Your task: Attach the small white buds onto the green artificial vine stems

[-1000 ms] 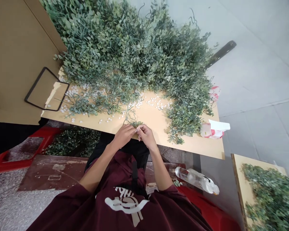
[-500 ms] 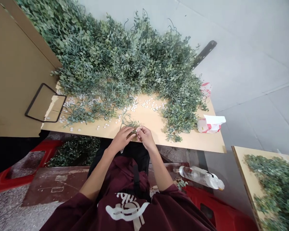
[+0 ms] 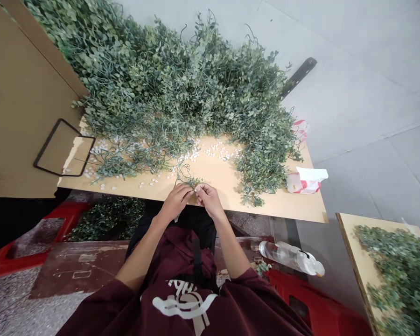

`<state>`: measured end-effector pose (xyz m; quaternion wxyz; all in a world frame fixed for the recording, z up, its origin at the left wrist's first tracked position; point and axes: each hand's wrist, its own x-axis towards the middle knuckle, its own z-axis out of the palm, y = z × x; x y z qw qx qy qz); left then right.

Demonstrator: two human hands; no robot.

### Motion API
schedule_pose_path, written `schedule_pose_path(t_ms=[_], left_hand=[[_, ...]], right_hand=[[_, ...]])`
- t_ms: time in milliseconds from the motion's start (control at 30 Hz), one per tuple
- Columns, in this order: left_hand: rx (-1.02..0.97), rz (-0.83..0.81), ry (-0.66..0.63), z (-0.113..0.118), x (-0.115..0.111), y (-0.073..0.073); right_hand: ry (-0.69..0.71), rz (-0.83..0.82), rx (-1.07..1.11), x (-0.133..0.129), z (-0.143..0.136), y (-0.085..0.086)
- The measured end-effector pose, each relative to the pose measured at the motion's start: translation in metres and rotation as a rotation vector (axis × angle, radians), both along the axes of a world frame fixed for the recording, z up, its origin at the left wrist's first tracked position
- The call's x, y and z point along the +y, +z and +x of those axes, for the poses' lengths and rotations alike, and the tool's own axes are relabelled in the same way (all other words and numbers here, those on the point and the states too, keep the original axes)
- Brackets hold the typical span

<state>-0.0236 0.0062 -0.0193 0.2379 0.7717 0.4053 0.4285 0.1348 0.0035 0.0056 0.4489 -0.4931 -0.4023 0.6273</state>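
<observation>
At the front edge of the wooden table [image 3: 283,208], my left hand [image 3: 176,201] is closed round a small green sprig [image 3: 193,181], whose leaves and thin stems stick out above the fingers. My right hand [image 3: 209,199] touches the left fingertips and pinches a tiny white piece [image 3: 195,190]. Many small white pieces [image 3: 224,153] lie scattered over the table beyond my hands. Loose sprigs [image 3: 126,161] spread to the left of them, and a large heap of artificial greenery [image 3: 182,79] covers the back.
A cardboard box [image 3: 24,112] with a black wire frame [image 3: 44,151] stands at the left. A red and white packet [image 3: 303,182] sits on the table's right end. Below are a red stool [image 3: 322,303] and a clear bottle [image 3: 276,252]. More greenery lies on a board [image 3: 353,261] at right.
The fingers of both hands have shifted slightly and drawn closer round the sprig and white piece. My left thumb is now less spread.
</observation>
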Motion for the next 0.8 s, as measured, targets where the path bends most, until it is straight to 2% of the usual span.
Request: schedule_pose_path(t_ms=[367,633,800], left_hand=[[0.011,0.010,-0.007,-0.0017,0.0009,-0.0029],[0.007,-0.061,0.014,-0.0012,0.0019,0.0005],[0.023,-0.074,0.004,-0.0031,0.0004,-0.0002]], right_hand=[[-0.005,0.046,-0.064,-0.0008,-0.0069,0.0007],[-0.039,0.156,-0.093,-0.0036,-0.0079,-0.0051],[-0.029,0.220,-0.203,-0.0072,-0.0102,-0.0052]])
